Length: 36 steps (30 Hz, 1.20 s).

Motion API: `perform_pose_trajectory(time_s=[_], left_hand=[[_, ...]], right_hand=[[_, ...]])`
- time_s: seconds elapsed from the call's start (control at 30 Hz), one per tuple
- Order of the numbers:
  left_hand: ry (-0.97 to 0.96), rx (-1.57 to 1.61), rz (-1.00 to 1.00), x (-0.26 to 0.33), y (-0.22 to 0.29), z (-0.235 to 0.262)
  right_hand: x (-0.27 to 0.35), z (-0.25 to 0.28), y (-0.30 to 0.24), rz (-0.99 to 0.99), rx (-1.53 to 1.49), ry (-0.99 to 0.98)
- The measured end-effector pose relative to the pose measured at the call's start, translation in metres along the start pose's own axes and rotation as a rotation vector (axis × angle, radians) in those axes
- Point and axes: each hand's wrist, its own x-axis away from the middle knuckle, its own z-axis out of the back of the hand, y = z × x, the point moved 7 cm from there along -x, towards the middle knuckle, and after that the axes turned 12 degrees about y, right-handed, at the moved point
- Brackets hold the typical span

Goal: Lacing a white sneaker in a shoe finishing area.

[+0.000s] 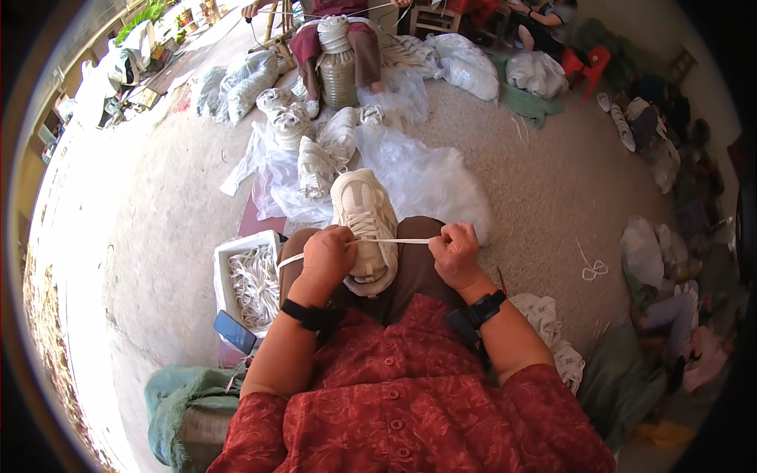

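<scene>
A cream-coloured sneaker (364, 206) rests between my knees, its toe pointing away from me. Lacing crosses its tongue in several rows. My left hand (330, 254) is closed on a white shoelace (394, 240) at the left of the shoe's opening, and a loose end trails off over my left knee. On the other side my right hand (455, 251) pinches the same lace, which runs taut and level across the upper part of the shoe. Each wrist wears a black band.
Left of my knee stands a white box (223, 272) heaped with laces, a phone (234, 331) leaning at its corner. More sneakers (315, 167) lie on clear plastic bags (430, 177) ahead. Beyond them another person sits by a ribbed jar (339, 79). Cloth and bags line the right side.
</scene>
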Motion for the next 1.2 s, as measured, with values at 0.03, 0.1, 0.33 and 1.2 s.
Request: perform_pose_trajectory(time_s=[0.03, 0.1, 0.33, 1.2], left_hand=[[0.000, -0.001, -0.002, 0.001, -0.002, 0.001], [0.050, 0.366, 0.036, 0.002, -0.002, 0.010], [0.203, 0.148, -0.013, 0.002, -0.019, 0.014], [0.229, -0.039, -0.316, 0.012, 0.003, 0.049]], right_hand=[[0.005, 0.007, 0.001, 0.007, -0.009, 0.065], [0.020, 0.013, 0.011, -0.031, -0.029, 0.027], [0.045, 0.026, 0.039, -0.103, 0.083, -0.133], [-0.018, -0.059, -0.047, -0.401, -0.403, -0.366]])
